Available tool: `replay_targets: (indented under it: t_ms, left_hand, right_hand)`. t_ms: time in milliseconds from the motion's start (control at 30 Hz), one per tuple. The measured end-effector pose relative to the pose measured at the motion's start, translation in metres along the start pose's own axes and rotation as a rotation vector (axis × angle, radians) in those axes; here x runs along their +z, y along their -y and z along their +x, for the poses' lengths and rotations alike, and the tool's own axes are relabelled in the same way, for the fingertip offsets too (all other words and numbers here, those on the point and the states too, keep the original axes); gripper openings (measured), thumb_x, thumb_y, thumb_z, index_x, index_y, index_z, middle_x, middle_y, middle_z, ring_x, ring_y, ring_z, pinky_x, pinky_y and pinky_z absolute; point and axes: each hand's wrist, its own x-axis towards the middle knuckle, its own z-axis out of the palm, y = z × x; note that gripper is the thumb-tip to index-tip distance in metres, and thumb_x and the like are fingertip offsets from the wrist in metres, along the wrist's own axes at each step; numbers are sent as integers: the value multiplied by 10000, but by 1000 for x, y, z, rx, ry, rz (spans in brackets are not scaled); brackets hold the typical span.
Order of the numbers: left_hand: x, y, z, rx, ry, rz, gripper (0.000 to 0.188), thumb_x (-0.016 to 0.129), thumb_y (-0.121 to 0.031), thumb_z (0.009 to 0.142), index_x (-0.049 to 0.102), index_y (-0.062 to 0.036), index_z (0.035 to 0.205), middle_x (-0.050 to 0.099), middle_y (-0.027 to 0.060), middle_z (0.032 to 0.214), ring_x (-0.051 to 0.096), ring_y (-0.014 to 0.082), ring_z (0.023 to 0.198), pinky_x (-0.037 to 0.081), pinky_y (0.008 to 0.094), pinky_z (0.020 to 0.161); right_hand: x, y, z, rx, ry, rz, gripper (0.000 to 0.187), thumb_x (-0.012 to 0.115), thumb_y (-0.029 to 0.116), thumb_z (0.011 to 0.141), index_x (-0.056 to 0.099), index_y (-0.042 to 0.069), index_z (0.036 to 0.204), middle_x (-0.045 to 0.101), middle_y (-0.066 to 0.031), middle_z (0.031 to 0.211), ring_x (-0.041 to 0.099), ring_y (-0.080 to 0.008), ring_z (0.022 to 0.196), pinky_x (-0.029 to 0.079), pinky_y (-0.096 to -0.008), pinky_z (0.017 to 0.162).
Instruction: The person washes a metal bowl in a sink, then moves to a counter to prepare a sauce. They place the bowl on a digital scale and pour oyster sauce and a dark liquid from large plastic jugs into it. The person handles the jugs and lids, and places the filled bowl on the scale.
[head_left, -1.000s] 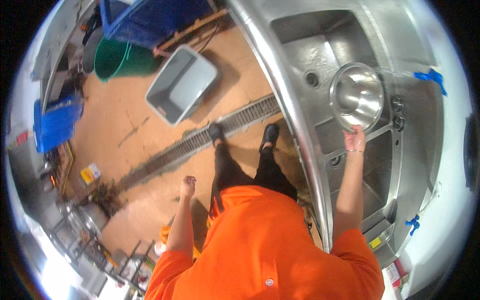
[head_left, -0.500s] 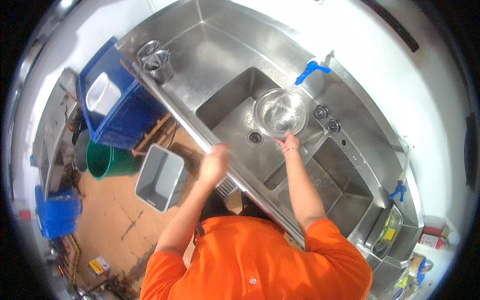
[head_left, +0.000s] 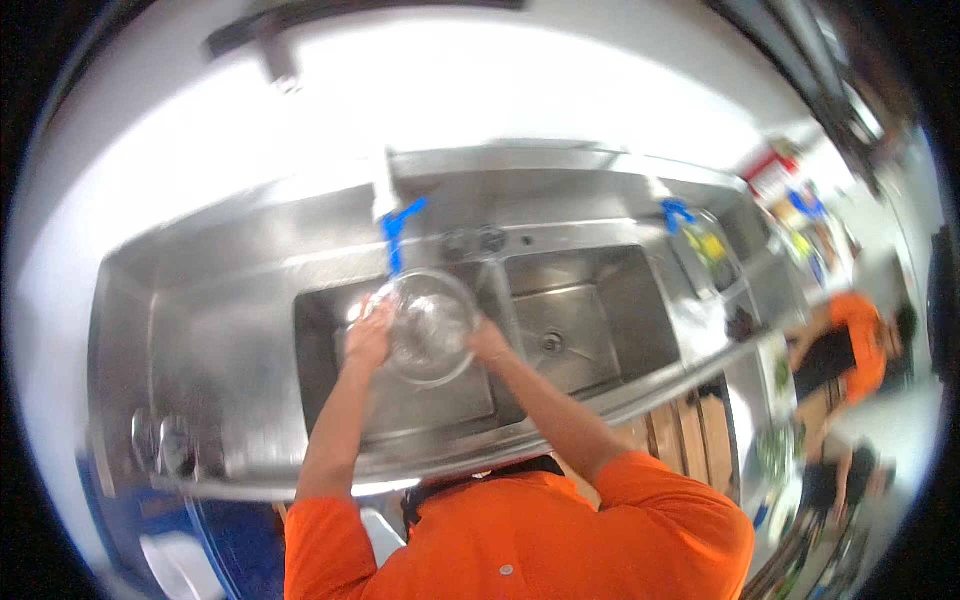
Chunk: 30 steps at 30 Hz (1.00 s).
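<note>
A shiny round bowl (head_left: 430,330) with water in it is held over the left basin (head_left: 440,405) of the steel sink, just below a blue-handled tap (head_left: 397,235). My right hand (head_left: 487,341) grips the bowl's right side by the rim. At its left edge, my left hand (head_left: 368,335) is on the rim, fingers pointing toward the tap; motion blur softens their outline. To the right is the second basin (head_left: 575,310) with its drain.
Metal containers (head_left: 175,445) stand at the left end of the steel counter. A second blue tap (head_left: 677,210) is on the right, near a tray with yellow items (head_left: 708,245). Blue bins are at lower left. Two other people (head_left: 862,345) are at the far right.
My left hand has come up from beside the sink's front edge to the bowl's left rim. My right hand still holds the bowl. The view has turned toward the right.
</note>
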Motion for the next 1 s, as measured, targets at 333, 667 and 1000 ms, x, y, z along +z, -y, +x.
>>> replay_targets:
  t_ms: [333,667,1000]
  left_hand:
    - [6,63,-23,-815,-68,-2177,695,505,89,758,465,-10,1445,592,136,1292,591,244,1142,476,367,973]
    - [-9,44,-33,-785,-389,-1841,560,492,89,815,545,4,1366,648,92,1150,623,196,992,494,312,870]
    - [-2,68,-19,-935,-425,-1847,519,529,34,806,575,28,1323,657,142,1172,627,241,1009,484,352,900]
  right_hand:
    - [57,23,-7,294,-26,342,451,624,154,868,563,44,1302,668,-148,1071,683,-252,868,578,-418,675]
    - [140,75,47,91,-227,-632,308,599,239,929,563,21,1142,701,-215,1040,685,-406,980,546,-492,874]
    - [164,86,74,-88,373,-1033,325,651,242,832,720,20,1058,686,-240,1141,667,-371,1099,528,-510,912]
